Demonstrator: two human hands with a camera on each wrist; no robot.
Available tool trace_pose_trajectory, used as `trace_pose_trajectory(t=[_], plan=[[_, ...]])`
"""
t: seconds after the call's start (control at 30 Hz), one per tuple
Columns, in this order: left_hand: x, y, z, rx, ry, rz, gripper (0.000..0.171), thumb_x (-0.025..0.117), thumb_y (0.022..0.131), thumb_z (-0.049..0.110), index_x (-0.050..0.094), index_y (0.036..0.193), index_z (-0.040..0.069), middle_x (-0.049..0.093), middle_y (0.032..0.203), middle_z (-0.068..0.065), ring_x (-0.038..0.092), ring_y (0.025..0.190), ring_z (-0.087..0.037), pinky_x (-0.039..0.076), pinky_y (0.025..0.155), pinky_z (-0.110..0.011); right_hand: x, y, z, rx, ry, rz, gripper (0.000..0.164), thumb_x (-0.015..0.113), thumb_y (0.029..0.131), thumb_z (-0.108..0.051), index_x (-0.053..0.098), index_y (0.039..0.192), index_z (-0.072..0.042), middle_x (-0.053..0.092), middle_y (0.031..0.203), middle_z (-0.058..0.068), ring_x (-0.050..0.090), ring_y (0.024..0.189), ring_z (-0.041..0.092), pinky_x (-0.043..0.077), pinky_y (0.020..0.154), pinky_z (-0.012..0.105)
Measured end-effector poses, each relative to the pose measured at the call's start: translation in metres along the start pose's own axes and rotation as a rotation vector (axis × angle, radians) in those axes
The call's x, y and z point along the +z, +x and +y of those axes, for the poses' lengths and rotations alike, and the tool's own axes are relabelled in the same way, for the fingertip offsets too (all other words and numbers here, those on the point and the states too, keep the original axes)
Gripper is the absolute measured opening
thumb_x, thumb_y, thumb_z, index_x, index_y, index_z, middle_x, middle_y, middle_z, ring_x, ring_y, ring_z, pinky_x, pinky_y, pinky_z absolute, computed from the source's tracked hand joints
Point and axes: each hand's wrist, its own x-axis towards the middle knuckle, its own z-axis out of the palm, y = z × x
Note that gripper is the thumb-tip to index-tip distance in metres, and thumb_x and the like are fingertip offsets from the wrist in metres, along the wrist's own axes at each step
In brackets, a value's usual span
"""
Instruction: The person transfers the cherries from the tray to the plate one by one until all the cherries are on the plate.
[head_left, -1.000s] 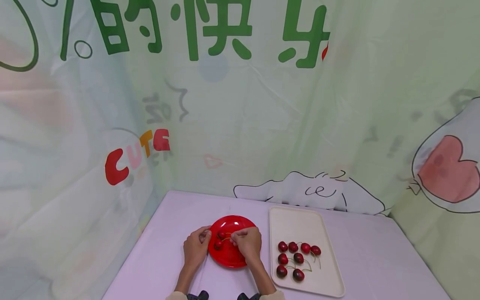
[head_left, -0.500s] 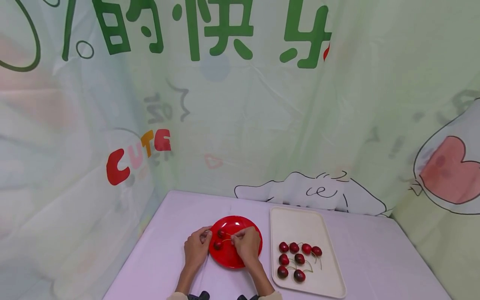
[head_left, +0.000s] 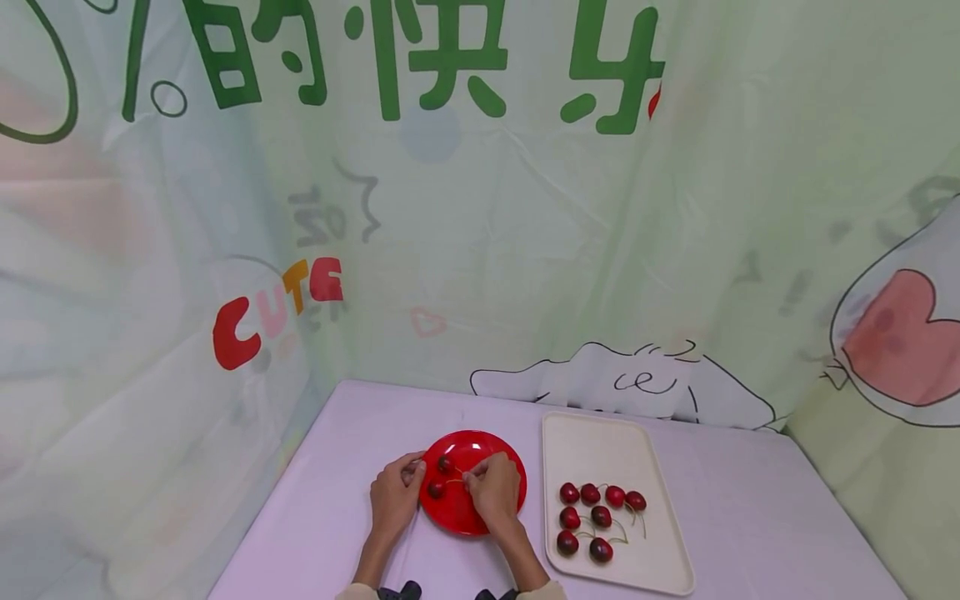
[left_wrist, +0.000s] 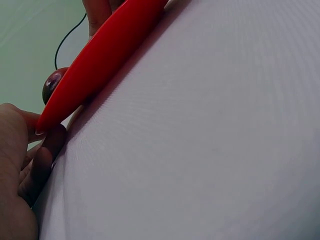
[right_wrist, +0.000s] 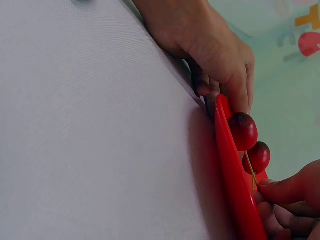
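Lower centre: left hand (head_left: 395, 493) gripping red plate (head_left: 456, 515), right hand (head_left: 496, 487) pinching cherry stem (right_wrist: 251, 167); we're judging tugging could snap it.

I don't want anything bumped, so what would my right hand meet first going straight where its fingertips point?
Past the stems, your right hand would likely meet one of two cherries on the red plate; depth leaves unclear which.
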Motion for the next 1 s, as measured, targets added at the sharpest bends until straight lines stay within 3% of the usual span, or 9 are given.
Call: trace_pose_trajectory(t=[0.2,0.63,0.87,1.0], plan=[[0.001,0.000,-0.001,0.006,0.005,0.007,0.026,0.072,0.106,0.021,0.080,0.130,0.015,0.082,0.100,-0.004,0.053,0.067,-0.008,0.043,0.066,-0.023,0.002,0.000,0.001,-0.002,-0.001,0.020,0.012,0.094,0.083,-0.006,0.086,0.090,-0.002,0.074,0.068,0.004,0.069,0.065,0.015,0.068,0.076,0.049],[0.000,0.002,0.002,0.018,-0.002,-0.005,0.025,0.071,0.106,0.020,0.081,0.128,0.013,0.082,0.097,-0.003,0.050,0.060,-0.005,0.038,0.061,-0.023,0.005,0.002,0.004,-0.009,-0.061,0.045,0.013,0.096,0.082,-0.009,0.086,0.087,-0.003,0.074,0.066,0.005,0.067,0.062,0.015,0.068,0.072,0.045],[0.001,0.004,-0.001,0.002,0.007,-0.015,0.026,0.071,0.107,0.021,0.080,0.130,0.014,0.082,0.100,-0.003,0.053,0.061,-0.006,0.041,0.064,-0.023,-0.002,0.001,0.002,-0.032,-0.030,0.018,0.016,0.095,0.084,-0.013,0.087,0.092,-0.002,0.076,0.068,0.005,0.066,0.062,0.013,0.065,0.067,0.037],[0.001,0.003,-0.002,-0.004,0.015,-0.009,0.025,0.071,0.107,0.021,0.081,0.129,0.015,0.083,0.102,-0.004,0.054,0.063,-0.006,0.042,0.065,-0.024,-0.012,-0.001,-0.005,-0.054,-0.015,0.012,0.012,0.093,0.086,-0.013,0.087,0.087,-0.002,0.076,0.066,0.004,0.065,0.061,0.011,0.061,0.062,0.031]])
